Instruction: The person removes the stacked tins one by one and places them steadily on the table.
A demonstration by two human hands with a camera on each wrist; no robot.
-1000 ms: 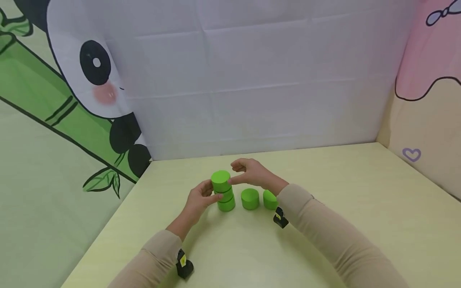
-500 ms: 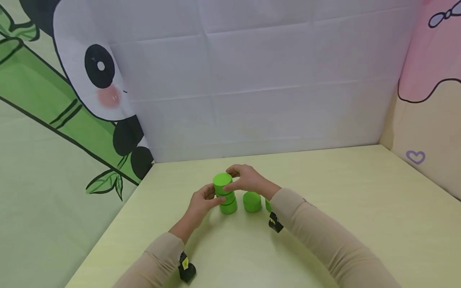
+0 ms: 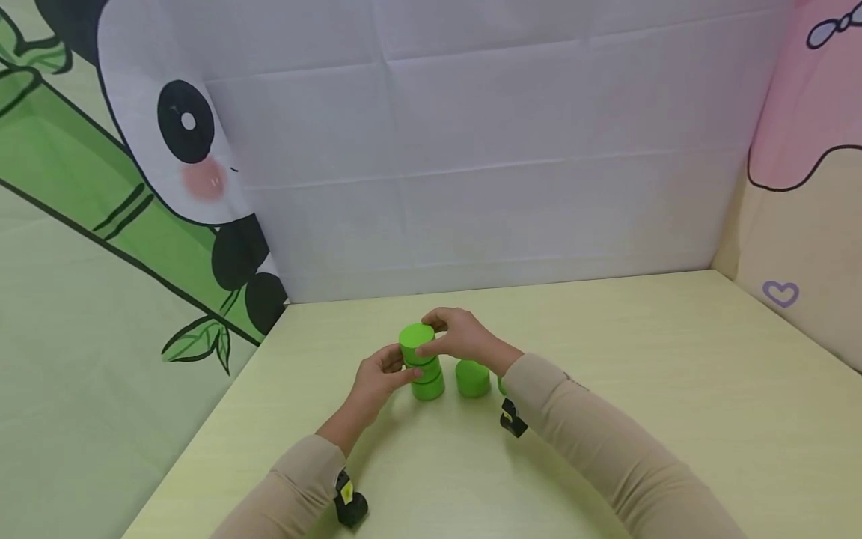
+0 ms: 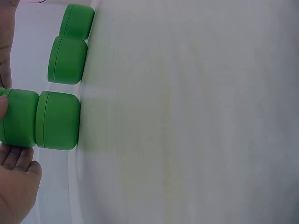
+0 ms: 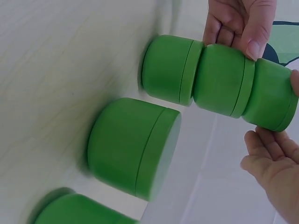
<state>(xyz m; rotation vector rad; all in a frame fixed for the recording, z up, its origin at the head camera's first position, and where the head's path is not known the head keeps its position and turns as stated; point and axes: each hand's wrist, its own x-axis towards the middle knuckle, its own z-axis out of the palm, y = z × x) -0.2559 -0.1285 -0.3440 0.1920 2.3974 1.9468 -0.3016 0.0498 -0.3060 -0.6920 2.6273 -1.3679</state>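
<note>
Three green round lidded jars stand in a stack on the table. My left hand grips the middle jar, its thumb lying along the near side. With thumb and fingers on either side, my right hand holds the top jar. The bottom jar rests on the tabletop, touched by neither hand. In the right wrist view the stack lies sideways across the picture, and the jars sit slightly offset from one another. Part of the top jar falls outside the left wrist view.
Just right of the stack stands another green jar. A further green jar is beyond it, mostly hidden by the right sleeve in the head view. A white cloth backdrop rises behind the pale yellow table.
My right hand has moved left and closed its fingers around the top jar. The left hand keeps its grip on the middle jar. The view has shifted slightly.
</note>
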